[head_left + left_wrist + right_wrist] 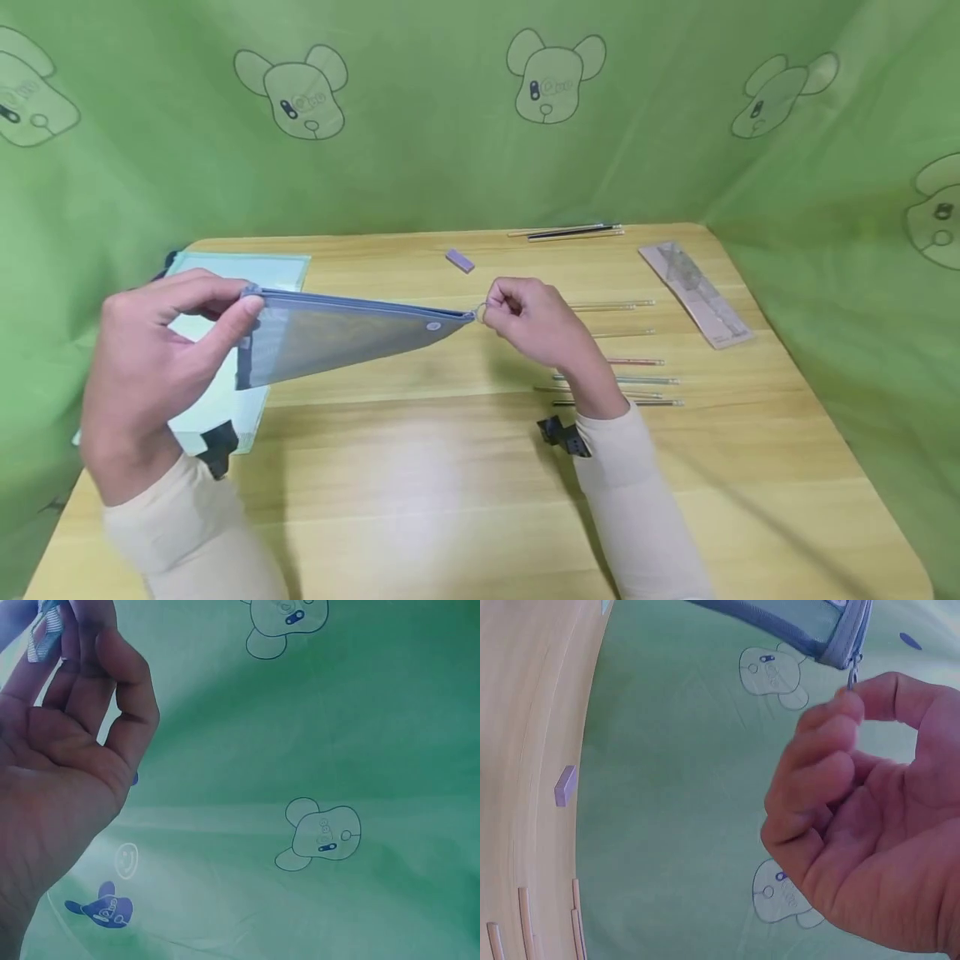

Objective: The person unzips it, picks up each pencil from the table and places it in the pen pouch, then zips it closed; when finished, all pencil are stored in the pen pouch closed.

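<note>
A blue-grey mesh zipper pouch (330,333) is stretched in the air between both hands, its zipper edge on top. My left hand (161,350) pinches the pouch's left top corner between thumb and fingers. At the opposite end, my right hand (532,321) pinches the zipper pull (853,675), with the remaining fingers curled. In the right wrist view the pull sits at the pouch's corner (832,652). The left wrist view shows my left hand (82,742) with just a small bit of the pouch (46,634) at its fingertips.
A light teal mesh folder (247,417) lies under my left hand. Several pencils (630,362) lie in rows near my right forearm, more pencils (577,232) at the back edge. A purple eraser (460,261) lies behind the pouch. A packaged ruler set (696,292) lies at right.
</note>
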